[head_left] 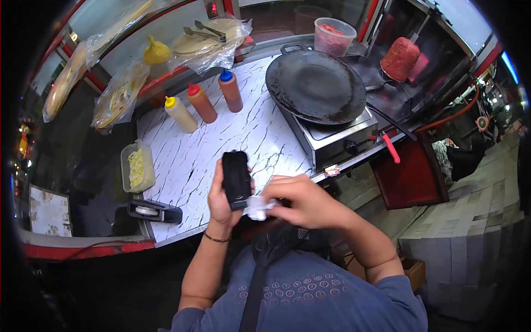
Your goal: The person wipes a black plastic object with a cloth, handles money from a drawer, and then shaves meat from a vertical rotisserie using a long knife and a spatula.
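Item in hand: one black device (236,178), slab-shaped, a phone or a case (cannot tell which). It stands upright in the left hand (220,200), whose palm is behind it and whose fingers are clamped round its lower half, above the near edge of the marble-patterned counter (188,160). The right hand (307,202) is closed on one white tissue (258,208), crumpled and pressed to the device's lower right corner.

Handling note, as a judgement: the wipe likely goes best with the left hand firm on the edges only. The tissue should be folded to a clean face and drawn in single strokes along the length, with both hands over the counter in case of a slip.

Count, outward from the grip:
- Just left and below: one black tape dispenser (155,211).
- Left: one clear lidded box (137,166) with pale yellow contents.
- Beyond, upper left: three squeeze bottles (201,104), capped yellow, red and blue, and one yellow-topped container (156,53) behind them.
- Farther left and beyond: three bags of flatbread (119,95), with one pair of tongs (204,30) on the rightmost.
- Beyond, upper right: one round dark griddle (315,86) on one steel burner (337,135).
- Farthest: one plastic tub (333,36) with red contents, and one meat cone (399,58).
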Demonstrator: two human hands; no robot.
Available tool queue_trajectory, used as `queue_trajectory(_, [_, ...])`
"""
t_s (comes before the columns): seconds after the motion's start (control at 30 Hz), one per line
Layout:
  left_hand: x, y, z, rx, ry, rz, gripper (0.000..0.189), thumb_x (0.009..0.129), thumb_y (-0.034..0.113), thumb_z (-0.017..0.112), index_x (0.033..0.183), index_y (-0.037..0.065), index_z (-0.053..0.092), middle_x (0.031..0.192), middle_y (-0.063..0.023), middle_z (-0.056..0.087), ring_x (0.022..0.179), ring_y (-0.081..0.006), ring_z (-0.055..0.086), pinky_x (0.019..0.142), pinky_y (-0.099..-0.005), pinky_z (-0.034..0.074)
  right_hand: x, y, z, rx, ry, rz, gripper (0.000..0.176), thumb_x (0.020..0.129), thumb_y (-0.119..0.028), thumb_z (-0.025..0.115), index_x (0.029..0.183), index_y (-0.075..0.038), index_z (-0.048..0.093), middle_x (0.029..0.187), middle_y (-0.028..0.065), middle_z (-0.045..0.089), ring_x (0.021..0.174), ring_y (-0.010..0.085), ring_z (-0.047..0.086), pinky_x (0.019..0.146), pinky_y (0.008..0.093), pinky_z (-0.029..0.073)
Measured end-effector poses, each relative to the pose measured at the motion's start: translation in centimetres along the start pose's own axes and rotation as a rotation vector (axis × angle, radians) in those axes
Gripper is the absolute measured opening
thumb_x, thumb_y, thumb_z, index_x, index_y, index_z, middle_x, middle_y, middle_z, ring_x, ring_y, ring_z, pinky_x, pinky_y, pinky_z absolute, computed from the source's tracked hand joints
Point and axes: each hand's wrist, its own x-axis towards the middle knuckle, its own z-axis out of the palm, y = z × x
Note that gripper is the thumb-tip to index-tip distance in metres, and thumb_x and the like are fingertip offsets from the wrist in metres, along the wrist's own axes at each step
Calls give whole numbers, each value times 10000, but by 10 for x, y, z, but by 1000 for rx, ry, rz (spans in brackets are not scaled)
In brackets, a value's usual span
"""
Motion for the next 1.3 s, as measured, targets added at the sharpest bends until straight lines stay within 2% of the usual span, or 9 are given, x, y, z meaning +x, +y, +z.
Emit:
queue_trajectory(0.17, [-22, -1, -29, 303, 188, -29, 442, 964, 157, 576, 1365, 66, 414, 1038, -171, 626, 773, -240, 669, 694, -352, 584, -104, 101, -21, 673, 258, 413, 202, 911, -14, 642, 1104, 3, 585, 1000, 5, 625, 929, 91, 602, 813, 268, 496])
queue_trajectory(0.63, [-78, -51, -78, 661, 270, -281, 218, 997, 194, 552, 1118, 13, 533, 701, -137, 622, 500, -209, 582, 489, -304, 481, -459, 392, 120, 775, 851, 1664, 152, 961, -108, 528, 1079, -48, 604, 908, 91, 678, 764, 220, 698, 607, 341, 594])
queue_trajectory(0.73, [-86, -70, -80, 702, 340, -318, 197, 994, 166, 542, 1116, 11, 531, 708, -138, 624, 503, -208, 584, 492, -304, 486, -447, 435, 100, 826, 866, 1640, 189, 969, -139, 530, 1121, -50, 600, 961, 82, 688, 780, 217, 700, 620, 343, 597])
queue_trajectory(0.8, [-88, -91, -83, 707, 396, -333, 191, 988, 144, 538, 1124, 11, 526, 715, -137, 625, 511, -210, 592, 501, -305, 496, -421, 468, 82, 954, 981, 1471, 334, 979, -221, 542, 1276, -69, 533, 1205, 128, 627, 1016, 287, 661, 801, 423, 584])
queue_trajectory(0.93, [-100, -147, -74, 708, 528, -413, 274, 953, 108, 559, 1205, 18, 503, 787, -142, 644, 572, -216, 624, 551, -314, 532, -387, 534, 53, 990, 1116, 1524, 426, 975, -437, 566, 1284, -146, 534, 1095, 82, 544, 783, 197, 511, 613, 367, 459])
queue_trajectory(1.03, [-114, -186, -49, 343, 631, -364, 588, 854, 57, 597, 1408, 74, 402, 972, -192, 641, 740, -267, 648, 683, -363, 566, -375, 520, 26, 878, 873, 1654, 419, 968, -362, 591, 1318, -148, 506, 1081, 68, 553, 780, 185, 514, 634, 349, 461])
queue_trajectory(1.1, [-117, -212, -28, 220, 642, -351, 595, 858, 82, 602, 1415, 88, 394, 976, -202, 639, 751, -285, 648, 691, -374, 566, -366, 499, 13, 873, 424, 1238, 556, 966, -297, 556, 1470, -155, 365, 1426, 133, 470, 1296, 308, 486, 1002, 471, 468])
queue_trajectory(1.17, [-120, -236, -17, 36, 637, -345, 581, 891, 143, 587, 1433, 116, 377, 981, -222, 634, 779, -318, 649, 705, -407, 573, -323, 445, -10, 1068, 331, 1048, 433, 948, -185, 577, 1351, -95, 446, 1161, 86, 581, 1133, 219, 584, 888, 397, 518])
queue_trajectory(1.3, [-112, -269, 1, 124, 616, -408, 423, 915, 107, 550, 1310, 97, 401, 984, -215, 625, 820, -326, 669, 706, -429, 592, -276, 414, -17, 1252, 250, 798, 554, 906, -68, 627, 1388, -36, 356, 1300, 135, 539, 1259, 263, 526, 1013, 449, 475])
